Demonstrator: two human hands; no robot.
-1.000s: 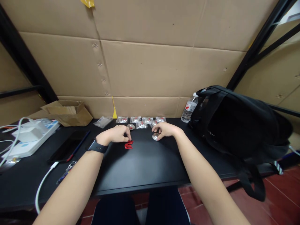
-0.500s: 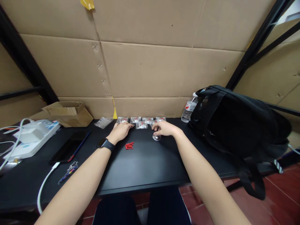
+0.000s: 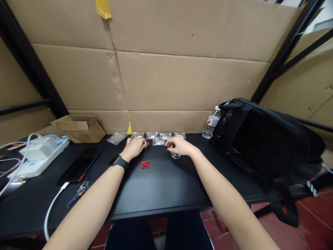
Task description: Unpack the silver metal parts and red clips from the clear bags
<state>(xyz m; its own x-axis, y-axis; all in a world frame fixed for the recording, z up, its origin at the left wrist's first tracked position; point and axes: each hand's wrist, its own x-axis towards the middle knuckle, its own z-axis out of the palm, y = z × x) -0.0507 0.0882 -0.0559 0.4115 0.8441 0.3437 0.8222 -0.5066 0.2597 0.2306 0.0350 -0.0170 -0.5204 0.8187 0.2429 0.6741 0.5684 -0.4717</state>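
Note:
My left hand (image 3: 134, 148), with a dark watch on its wrist, is closed in a pinch. Between its fingertips shows the edge of a small round shiny piece (image 3: 147, 144), with a bit of red at it. To the right, my right hand (image 3: 179, 146) hovers with bent fingers apart, nothing plainly in them. Below it lies a clear, shiny round disc (image 3: 175, 156), partly covered by the hand. Several small clear bags (image 3: 158, 141) with red bits inside lie beyond the hands. A small pile of red cord loops (image 3: 145, 164) rests nearer me.
An open cardboard box (image 3: 85, 133) and an empty-looking plastic bag (image 3: 117, 138) stand at the back left. Nearby are a phone (image 3: 78, 166), a keychain (image 3: 79, 194) and a power strip (image 3: 44, 159). A water bottle (image 3: 211, 123) and a black backpack (image 3: 270, 149) are on the right.
The camera view has shifted slightly. My right hand has moved a little left over the disc, its fingers spreading. Red now shows at my left fingertips.

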